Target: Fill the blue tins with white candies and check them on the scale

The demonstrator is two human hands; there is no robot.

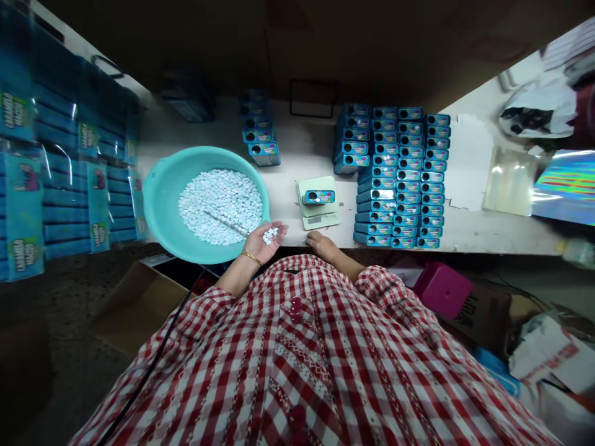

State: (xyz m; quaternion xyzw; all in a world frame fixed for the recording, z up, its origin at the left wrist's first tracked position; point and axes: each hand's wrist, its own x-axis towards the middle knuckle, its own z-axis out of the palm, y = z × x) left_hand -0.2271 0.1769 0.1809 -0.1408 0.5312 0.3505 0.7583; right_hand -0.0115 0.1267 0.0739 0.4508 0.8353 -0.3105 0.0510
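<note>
My left hand (264,240) is palm up beside the rim of a turquoise basin (162,204), with several small white candies (270,235) cupped in it. A heap of the same white candies (218,204) fills the middle of the basin. To the right stands a pale weighing scale (320,220) with one blue candy box (325,197) lying on its platform; its display is too small to read. At the table's front edge, just below the scale, rests my right hand (324,246). It appears to hold nothing, with its fingers loosely bent and apart.
Rows of blue boxes (402,179) stand right of the scale, some with white candies on top. A short row of boxes (263,152) is behind the basin. Wrapped blue packs (69,186) are stacked at left. A magenta stool (443,290) is below the table.
</note>
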